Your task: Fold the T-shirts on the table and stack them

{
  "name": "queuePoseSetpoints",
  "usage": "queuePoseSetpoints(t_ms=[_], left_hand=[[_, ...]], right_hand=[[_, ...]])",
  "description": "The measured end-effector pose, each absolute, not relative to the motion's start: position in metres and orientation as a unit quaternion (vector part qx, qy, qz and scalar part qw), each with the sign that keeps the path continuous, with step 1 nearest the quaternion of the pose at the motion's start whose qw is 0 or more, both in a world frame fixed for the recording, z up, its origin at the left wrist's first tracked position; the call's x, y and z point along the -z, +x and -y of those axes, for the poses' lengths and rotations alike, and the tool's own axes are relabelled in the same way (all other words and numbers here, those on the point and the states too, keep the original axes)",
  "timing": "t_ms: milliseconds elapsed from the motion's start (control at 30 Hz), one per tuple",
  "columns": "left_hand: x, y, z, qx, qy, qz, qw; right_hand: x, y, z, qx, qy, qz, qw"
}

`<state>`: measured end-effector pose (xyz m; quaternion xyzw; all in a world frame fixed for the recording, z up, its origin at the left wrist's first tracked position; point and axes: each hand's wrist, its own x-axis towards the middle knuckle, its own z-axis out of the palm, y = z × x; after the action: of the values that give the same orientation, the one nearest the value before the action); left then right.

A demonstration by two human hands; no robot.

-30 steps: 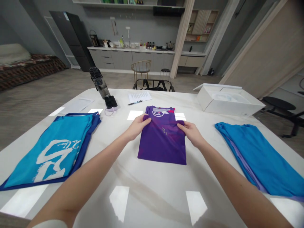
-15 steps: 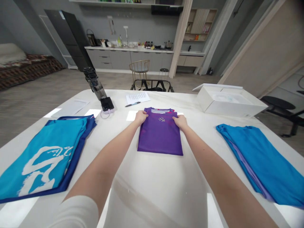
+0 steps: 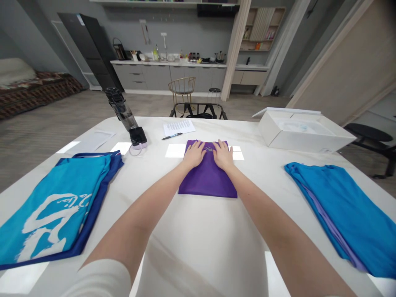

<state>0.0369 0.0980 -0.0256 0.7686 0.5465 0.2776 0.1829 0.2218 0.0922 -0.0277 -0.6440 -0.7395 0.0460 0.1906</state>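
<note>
A purple T-shirt (image 3: pixel 208 181), folded into a neat rectangle, lies flat on the white table (image 3: pixel 204 231) in front of me. My left hand (image 3: pixel 194 154) rests on its upper left part with the fingers stretched out. On the upper right part lies my right hand (image 3: pixel 223 156), its fingers also extended and flat. Between and under the hands, the small grey print near the collar is partly covered. Neither hand grips the cloth.
Folded teal and navy shirts (image 3: pixel 62 202) lie at the left, and blue garments (image 3: pixel 340 206) with a lilac one between them at the right. Behind stand a clear bottle (image 3: pixel 125 115), a printed sheet (image 3: pixel 181 127), a pen (image 3: pixel 172 136) and an open white box (image 3: pixel 305 130).
Both hands have let go of the shirt's upper side edges and moved inward onto its top, fingers now spread flat. The shirt has stayed nearly in place.
</note>
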Motion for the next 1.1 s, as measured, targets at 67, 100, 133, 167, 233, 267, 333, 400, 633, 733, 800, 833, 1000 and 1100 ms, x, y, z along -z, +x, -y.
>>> queuePoseSetpoints(t_ms=[67, 100, 133, 167, 233, 267, 333, 400, 633, 733, 800, 833, 1000, 1100], left_hand=[[0.035, 0.043, -0.092, -0.213, 0.782, -0.553, 0.196], [0.039, 0.045, -0.090, -0.192, 0.781, -0.562, 0.193], [0.041, 0.045, -0.089, -0.176, 0.780, -0.571, 0.183], [0.042, 0.046, -0.089, -0.163, 0.780, -0.581, 0.168], [0.041, 0.046, -0.088, -0.132, 0.778, -0.599, 0.136], [0.040, 0.046, -0.087, -0.120, 0.777, -0.608, 0.115], [0.037, 0.048, -0.085, -0.119, 0.781, -0.610, 0.059], [0.034, 0.050, -0.084, -0.140, 0.789, -0.598, 0.008], [0.039, 0.046, -0.102, -0.078, 0.775, -0.622, 0.082], [0.041, 0.040, -0.108, -0.083, 0.754, -0.645, 0.091], [0.041, 0.038, -0.110, -0.089, 0.743, -0.657, 0.094], [0.041, 0.038, -0.110, -0.093, 0.740, -0.660, 0.093], [0.042, 0.040, -0.107, -0.103, 0.738, -0.663, 0.070], [0.040, 0.042, -0.100, -0.113, 0.755, -0.644, 0.039]], right_hand=[[0.034, 0.219, -0.089, -0.072, -0.631, 0.760, 0.134], [0.035, 0.220, -0.090, -0.086, -0.636, 0.758, 0.112], [0.036, 0.221, -0.091, -0.096, -0.643, 0.754, 0.095], [0.037, 0.222, -0.092, -0.101, -0.649, 0.749, 0.081], [0.036, 0.224, -0.094, -0.094, -0.661, 0.741, 0.064], [0.035, 0.223, -0.094, -0.081, -0.664, 0.740, 0.063], [0.033, 0.217, -0.092, -0.041, -0.650, 0.754, 0.077], [0.032, 0.207, -0.090, -0.019, -0.616, 0.782, 0.098], [0.035, 0.198, -0.103, -0.088, -0.629, 0.770, 0.051], [0.037, 0.206, -0.111, -0.092, -0.663, 0.741, 0.052], [0.038, 0.209, -0.113, -0.089, -0.680, 0.725, 0.055], [0.038, 0.210, -0.114, -0.085, -0.686, 0.720, 0.057], [0.039, 0.208, -0.111, -0.071, -0.700, 0.707, 0.066], [0.037, 0.206, -0.105, -0.051, -0.695, 0.712, 0.085]])
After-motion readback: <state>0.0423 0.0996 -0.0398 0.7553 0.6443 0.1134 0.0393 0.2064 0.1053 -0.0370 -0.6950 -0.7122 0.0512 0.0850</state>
